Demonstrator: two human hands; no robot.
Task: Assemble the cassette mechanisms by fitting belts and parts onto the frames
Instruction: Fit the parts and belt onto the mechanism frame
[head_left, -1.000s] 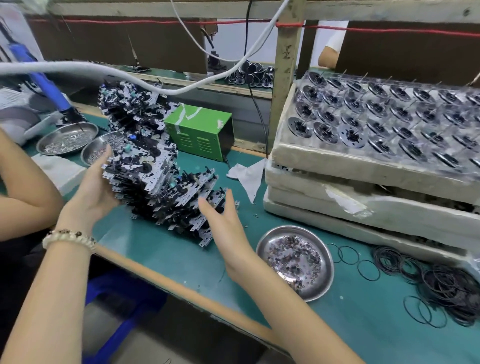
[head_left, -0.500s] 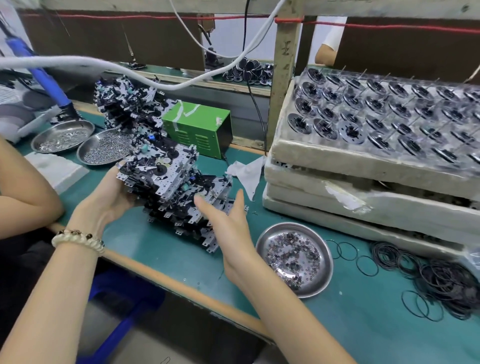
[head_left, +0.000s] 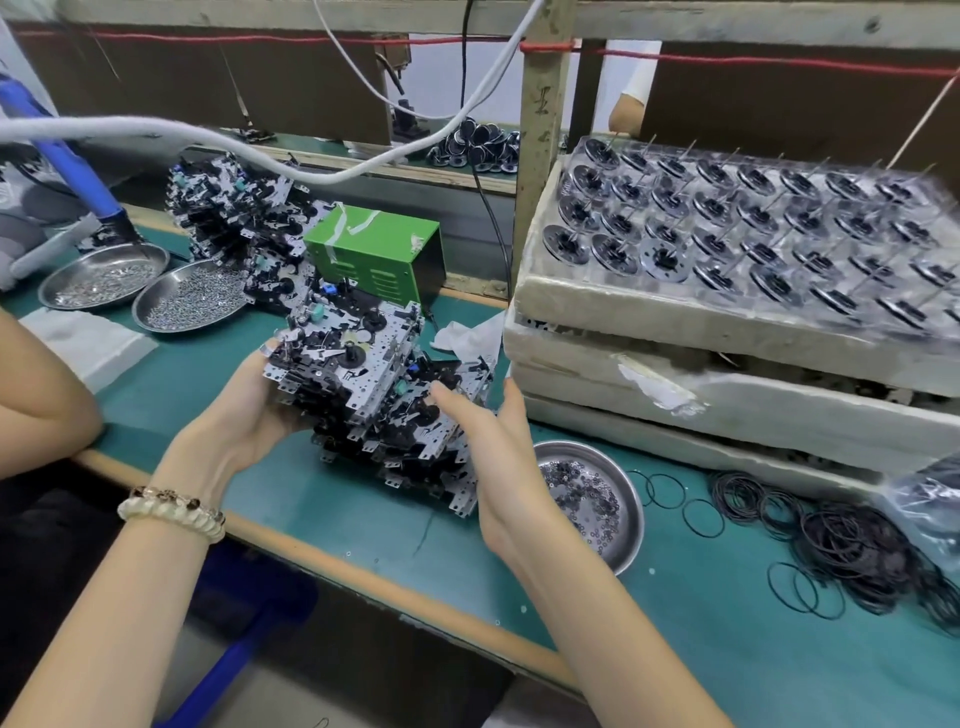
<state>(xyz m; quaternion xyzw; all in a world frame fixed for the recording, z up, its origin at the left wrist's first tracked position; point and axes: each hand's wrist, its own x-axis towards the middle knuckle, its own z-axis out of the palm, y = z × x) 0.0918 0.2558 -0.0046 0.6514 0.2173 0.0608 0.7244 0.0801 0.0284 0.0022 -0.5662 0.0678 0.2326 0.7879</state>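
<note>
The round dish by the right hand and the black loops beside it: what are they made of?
Dish: likely stainless steel, given its bright mirror-like sheen. Loops: probably rubber, being thin, matte black and lying limp in a tangle.

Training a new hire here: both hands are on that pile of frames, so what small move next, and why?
Probably square the stack of frames on the mat: it sits staggered, left hand gripping one side, right hand pressing the other.

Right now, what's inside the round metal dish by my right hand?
The round metal dish holds a scatter of tiny dark washers. Its left edge is covered by the right hand, so anything there is hidden.
</note>
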